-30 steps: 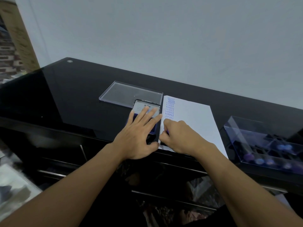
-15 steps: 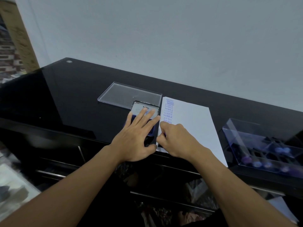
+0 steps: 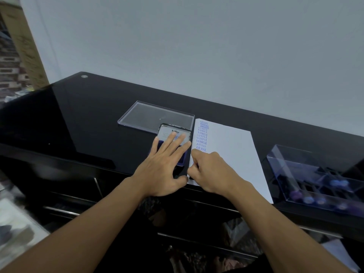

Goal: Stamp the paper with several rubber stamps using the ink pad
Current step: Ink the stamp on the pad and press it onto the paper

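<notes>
A white paper (image 3: 232, 154) lies on the black glass desk (image 3: 88, 125), with a column of blue prints (AMENDED, SAMPLE, AIR MAIL) down its left edge. Left of it sits the open ink pad (image 3: 173, 134), its lid raised. My left hand (image 3: 163, 166) lies flat with straight fingers over the blue pad. My right hand (image 3: 208, 170) is curled, knuckles up, on the paper's left edge just below the last AIR MAIL print. It grips a rubber stamp that is almost wholly hidden under the fingers.
A clear plastic lid (image 3: 155, 117) lies behind the ink pad. At the right stands a clear box (image 3: 319, 182) holding several more stamps with purple knobs. The desk's front edge runs just under my wrists, with drawers below.
My right hand has shifted slightly down the paper's edge toward me, and a second AIR MAIL print now shows above it. The left hand stays on the pad.
</notes>
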Tool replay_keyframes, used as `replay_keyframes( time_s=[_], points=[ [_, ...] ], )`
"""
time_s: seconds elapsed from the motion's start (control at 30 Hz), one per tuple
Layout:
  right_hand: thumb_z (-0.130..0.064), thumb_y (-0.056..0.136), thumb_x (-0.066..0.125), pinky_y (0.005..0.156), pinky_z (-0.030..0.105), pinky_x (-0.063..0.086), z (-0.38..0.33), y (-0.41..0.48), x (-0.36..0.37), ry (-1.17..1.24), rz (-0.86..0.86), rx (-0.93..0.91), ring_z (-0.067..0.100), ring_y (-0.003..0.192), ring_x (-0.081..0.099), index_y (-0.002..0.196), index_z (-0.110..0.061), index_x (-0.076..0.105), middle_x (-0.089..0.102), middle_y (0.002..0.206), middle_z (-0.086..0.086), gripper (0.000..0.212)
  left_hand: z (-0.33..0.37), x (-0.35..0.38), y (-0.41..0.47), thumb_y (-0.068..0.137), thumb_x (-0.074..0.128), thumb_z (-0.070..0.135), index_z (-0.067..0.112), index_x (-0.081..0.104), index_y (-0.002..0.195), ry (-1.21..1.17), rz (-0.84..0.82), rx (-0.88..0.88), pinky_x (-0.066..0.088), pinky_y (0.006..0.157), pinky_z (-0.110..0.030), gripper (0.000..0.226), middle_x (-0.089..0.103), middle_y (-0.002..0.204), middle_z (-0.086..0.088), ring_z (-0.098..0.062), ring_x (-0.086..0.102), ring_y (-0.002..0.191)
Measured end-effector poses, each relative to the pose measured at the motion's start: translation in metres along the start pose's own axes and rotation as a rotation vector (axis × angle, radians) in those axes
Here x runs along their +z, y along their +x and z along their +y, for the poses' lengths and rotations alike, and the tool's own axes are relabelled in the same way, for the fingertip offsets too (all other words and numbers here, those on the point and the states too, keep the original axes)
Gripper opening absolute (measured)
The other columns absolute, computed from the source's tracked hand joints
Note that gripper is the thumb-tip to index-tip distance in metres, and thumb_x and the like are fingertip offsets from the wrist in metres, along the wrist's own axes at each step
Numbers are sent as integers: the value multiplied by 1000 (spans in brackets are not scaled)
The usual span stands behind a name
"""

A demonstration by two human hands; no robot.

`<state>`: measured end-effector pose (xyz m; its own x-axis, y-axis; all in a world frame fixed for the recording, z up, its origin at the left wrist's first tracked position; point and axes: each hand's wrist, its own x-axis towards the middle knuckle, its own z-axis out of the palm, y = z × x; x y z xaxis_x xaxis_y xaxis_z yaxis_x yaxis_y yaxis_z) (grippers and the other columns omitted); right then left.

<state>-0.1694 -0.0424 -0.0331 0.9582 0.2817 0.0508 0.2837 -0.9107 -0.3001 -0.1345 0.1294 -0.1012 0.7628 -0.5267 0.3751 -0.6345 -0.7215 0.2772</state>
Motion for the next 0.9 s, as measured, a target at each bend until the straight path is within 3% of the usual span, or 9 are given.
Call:
replay_keyframes(
  time_s=[0.9],
  points=[
    [-20,93,47,49,28,24,1,2,6,25,38,47,14,58,39,68,-28,26,43,64,-2,33,0,0,0,87,51,54,22,16,159,9,-2,-4,-5,122,-57,86,-1,168,5,-10,-20,152]
  ],
)
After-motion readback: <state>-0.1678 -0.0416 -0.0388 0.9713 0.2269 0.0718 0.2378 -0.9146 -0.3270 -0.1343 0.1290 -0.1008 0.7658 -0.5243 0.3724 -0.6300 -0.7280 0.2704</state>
